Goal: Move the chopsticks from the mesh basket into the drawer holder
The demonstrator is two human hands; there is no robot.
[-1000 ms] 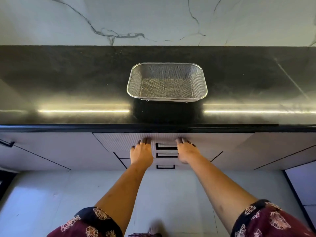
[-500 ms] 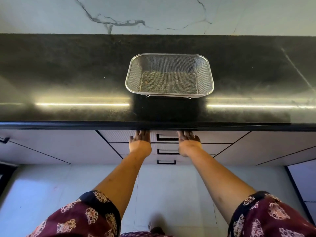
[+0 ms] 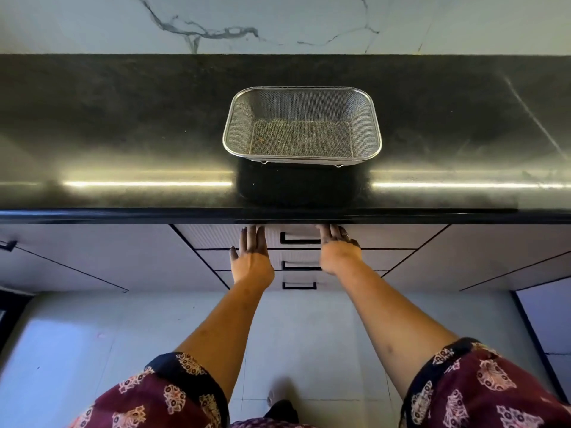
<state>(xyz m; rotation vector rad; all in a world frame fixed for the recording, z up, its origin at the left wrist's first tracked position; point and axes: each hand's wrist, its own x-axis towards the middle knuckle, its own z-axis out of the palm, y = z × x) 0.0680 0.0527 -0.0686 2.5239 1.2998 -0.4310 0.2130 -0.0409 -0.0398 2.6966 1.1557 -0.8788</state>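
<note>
A rectangular steel mesh basket (image 3: 302, 97) stands on the black countertop (image 3: 123, 118) near its front edge; no chopsticks show in it. Below the counter edge, the top drawer (image 3: 210, 237) of a stack of three sits flush with the ones beneath. My left hand (image 3: 251, 257) lies flat on that drawer's front, left of its black handle (image 3: 300, 239), fingers straight. My right hand (image 3: 338, 251) presses flat to the right of the handle. Both sets of fingertips reach under the counter edge. The drawer holder is hidden inside.
Two more drawers (image 3: 301, 267) with black handles sit under the top one. White cabinet fronts (image 3: 77, 257) flank the stack on both sides. A marble backsplash (image 3: 278, 23) rises behind the counter. Pale floor tiles (image 3: 309, 350) lie below.
The top drawer has slid in under the counter, pushed by both flat hands, which moved forward with it. The view shifted slightly toward the counter.
</note>
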